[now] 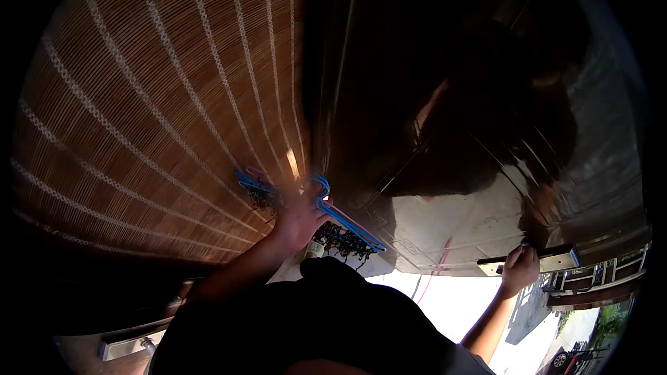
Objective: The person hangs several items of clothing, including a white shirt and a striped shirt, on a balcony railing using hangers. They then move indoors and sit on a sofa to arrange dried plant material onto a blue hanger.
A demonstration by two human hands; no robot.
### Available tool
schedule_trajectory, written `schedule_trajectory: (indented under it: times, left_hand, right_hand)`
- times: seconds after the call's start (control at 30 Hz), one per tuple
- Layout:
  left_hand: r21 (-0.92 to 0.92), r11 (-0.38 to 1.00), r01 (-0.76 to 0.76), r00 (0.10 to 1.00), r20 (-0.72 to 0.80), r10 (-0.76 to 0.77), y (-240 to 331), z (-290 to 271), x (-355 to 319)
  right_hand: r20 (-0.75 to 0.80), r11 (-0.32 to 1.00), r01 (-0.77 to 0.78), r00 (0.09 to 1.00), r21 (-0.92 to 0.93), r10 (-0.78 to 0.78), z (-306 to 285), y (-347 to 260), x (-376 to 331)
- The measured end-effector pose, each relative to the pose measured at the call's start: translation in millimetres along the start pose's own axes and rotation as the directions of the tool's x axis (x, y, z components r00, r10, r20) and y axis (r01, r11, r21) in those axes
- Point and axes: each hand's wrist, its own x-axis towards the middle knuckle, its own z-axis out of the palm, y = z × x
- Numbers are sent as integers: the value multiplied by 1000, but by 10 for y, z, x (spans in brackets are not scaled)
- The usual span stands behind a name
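Seeming light, stiff and best held near their hooks [322, 185], hangers [356, 226] are grasped by the left hand [297, 223]; the right hand [521, 269] is clenched at a handle plate [560, 259].

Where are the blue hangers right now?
In the head view, the blue hangers are near the middle, held in the person's left hand, by the lower right edge of the striped woven blind.
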Motion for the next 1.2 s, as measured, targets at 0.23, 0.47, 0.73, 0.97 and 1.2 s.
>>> schedule_trajectory:
  times: [0.23, 0.47, 0.73, 0.97, 1.2]
  left_hand:
    - [64, 971, 231, 972, 23, -233, 323, -70, 591]
    - [106, 931, 350, 937, -30, -349, 609, -217, 922]
    - [177, 692, 700, 535, 510, -673, 1051, -949, 2171]
    - [594, 571, 566, 400, 408, -821, 1577, -692, 3529]
    - [249, 135, 959, 101, 143, -985, 2114, 71, 4975]
  right_hand:
    - [292, 985, -137, 943, -106, 163, 359, 545, 128]
    - [369, 928, -278, 859, -248, 356, 660, 680, 304]
    - [339, 770, -396, 729, -501, 595, 763, 719, 232]
    - [339, 560, -299, 551, -773, 762, 723, 665, 252]
    - [302, 355, -283, 215, -891, 929, 472, 17, 862]
